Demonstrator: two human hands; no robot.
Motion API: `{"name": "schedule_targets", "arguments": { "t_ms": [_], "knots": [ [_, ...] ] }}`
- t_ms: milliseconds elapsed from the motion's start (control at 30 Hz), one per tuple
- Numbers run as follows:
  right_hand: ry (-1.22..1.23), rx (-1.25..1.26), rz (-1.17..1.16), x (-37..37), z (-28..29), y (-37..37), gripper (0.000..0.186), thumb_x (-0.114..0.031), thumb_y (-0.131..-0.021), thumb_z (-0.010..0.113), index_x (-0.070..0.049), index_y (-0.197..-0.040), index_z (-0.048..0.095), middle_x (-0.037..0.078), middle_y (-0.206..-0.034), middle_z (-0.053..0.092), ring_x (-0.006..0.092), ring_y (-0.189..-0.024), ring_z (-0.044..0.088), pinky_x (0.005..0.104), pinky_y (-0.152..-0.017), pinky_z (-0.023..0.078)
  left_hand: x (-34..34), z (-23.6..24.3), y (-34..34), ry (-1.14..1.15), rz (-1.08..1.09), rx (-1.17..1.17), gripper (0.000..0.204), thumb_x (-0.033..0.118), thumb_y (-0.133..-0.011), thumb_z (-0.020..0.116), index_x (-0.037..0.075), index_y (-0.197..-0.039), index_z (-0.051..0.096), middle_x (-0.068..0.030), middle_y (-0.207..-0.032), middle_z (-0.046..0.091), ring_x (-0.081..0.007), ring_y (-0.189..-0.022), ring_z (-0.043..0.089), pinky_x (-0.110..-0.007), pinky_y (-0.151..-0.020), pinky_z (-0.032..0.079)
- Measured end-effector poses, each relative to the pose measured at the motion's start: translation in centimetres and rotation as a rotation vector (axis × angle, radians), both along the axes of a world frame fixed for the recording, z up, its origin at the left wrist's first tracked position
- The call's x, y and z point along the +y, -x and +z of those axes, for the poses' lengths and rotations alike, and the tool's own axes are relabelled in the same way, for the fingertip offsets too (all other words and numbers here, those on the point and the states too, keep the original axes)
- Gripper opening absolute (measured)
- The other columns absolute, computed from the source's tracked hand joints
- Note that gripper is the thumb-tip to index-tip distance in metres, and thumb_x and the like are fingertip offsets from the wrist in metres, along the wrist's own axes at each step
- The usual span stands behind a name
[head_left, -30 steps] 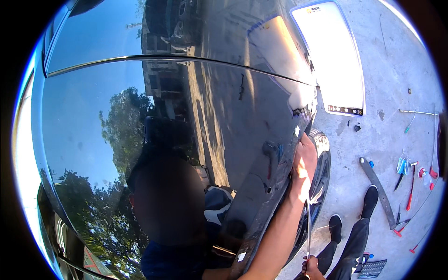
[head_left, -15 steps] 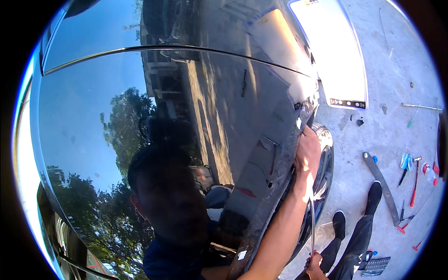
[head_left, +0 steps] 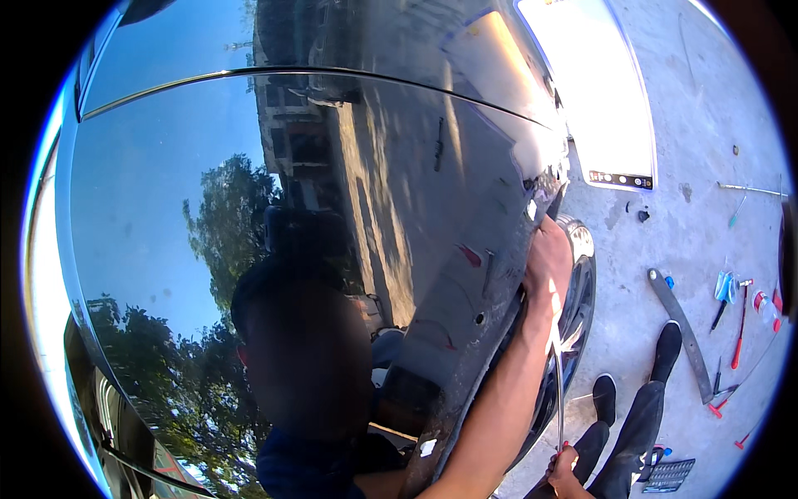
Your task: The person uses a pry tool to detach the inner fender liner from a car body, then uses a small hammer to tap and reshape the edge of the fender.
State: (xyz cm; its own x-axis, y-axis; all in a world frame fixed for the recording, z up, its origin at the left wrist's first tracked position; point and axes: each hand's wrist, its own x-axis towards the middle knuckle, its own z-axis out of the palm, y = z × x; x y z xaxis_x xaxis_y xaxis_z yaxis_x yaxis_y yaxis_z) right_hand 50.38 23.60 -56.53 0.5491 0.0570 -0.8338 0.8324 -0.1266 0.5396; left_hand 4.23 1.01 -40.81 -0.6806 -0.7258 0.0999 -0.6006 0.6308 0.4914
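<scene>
The left hand (head_left: 549, 259) is tucked in at the edge of the dark, shiny car panel (head_left: 440, 191), beside the wheel (head_left: 582, 291). Its fingertips are hidden, so I can't tell how far open it is or what it has hold of. Maybe it is there to keep things steady. A thin metal rod (head_left: 560, 391) runs from near that wrist down to the right hand (head_left: 565, 472). That hand is curled closed around the rod's low end, perhaps because a long rod is easier to push or turn from there. Past the shoes (head_left: 667, 349), a flat grey bar (head_left: 680, 333) and a red-handled tool (head_left: 738, 345) lie on the floor (head_left: 706, 241). Farther off is a bright white board (head_left: 594, 91). Its glow shows on the paint, maybe to help bumps stand out.
</scene>
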Motion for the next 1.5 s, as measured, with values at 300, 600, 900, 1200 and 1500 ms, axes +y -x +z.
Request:
{"name": "schedule_targets", "arguments": {
  "t_ms": [300,600,900,1200,1500],
  "knots": [
    [-0.043,-0.003,0.049,-1.6,0.6,1.1,0.031,-0.036,-0.081,0.042,-0.017,-0.057,0.035,-0.003,-0.044,0.031,0.0143,-0.033,0.028,0.0305,-0.034,0.02,-1.4,-0.7,-0.8,0.014,-0.044,0.001,0.04,0.02,-0.093,0.035,-0.009,-0.109,0.056,-0.0293,-0.114,0.055,-0.043,-0.107,0.051,-0.041,-0.093,0.04],
    [-0.021,0.067,-0.022,0.3,0.5,0.9,0.023,-0.037,-0.083,0.04,-0.018,-0.071,0.042,-0.002,-0.047,0.033,0.0148,-0.034,0.028,0.0307,-0.036,0.02,-3.0,-3.3,-1.6,0.089,-0.045,-0.209,0.033,0.016,-0.092,0.036,-0.007,-0.101,0.058,-0.0269,-0.104,0.061,-0.0409,-0.096,0.057,-0.042,-0.087,0.044],
    [0.005,0.112,-0.045,1.9,0.5,1.3,0.027,-0.037,-0.082,0.041,-0.018,-0.064,0.038,-0.002,-0.046,0.033,0.015,-0.033,0.029,0.0296,-0.034,0.019,-0.9,-0.4,-0.8,-0.028,0.006,-0.16,0.038,0.019,-0.092,0.035,-0.008,-0.108,0.057,-0.0287,-0.112,0.057,-0.0418,-0.104,0.053,-0.041,-0.094,0.04],
    [0.017,0.103,-0.053,1.0,0.0,1.8,0.023,-0.037,-0.081,0.042,-0.019,-0.067,0.041,-0.002,-0.047,0.033,0.0147,-0.035,0.029,0.0305,-0.036,0.022,-0.9,-0.1,-1.0,0.013,-0.029,-0.025,0.036,0.018,-0.092,0.036,-0.008,-0.105,0.058,-0.0277,-0.111,0.058,-0.0415,-0.102,0.054,-0.042,-0.091,0.041],
    [-0.012,0.053,-0.054,0.2,-1.6,1.9,0.018,-0.032,-0.079,0.042,-0.017,-0.068,0.041,-0.001,-0.047,0.033,0.0151,-0.034,0.028,0.0306,-0.035,0.021,-3.2,-3.8,-1.7,0.241,-0.129,-0.13,0.03,0.012,-0.09,0.036,-0.008,-0.095,0.058,-0.0278,-0.099,0.061,-0.0415,-0.092,0.058,-0.043,-0.084,0.045]
  ]
}}
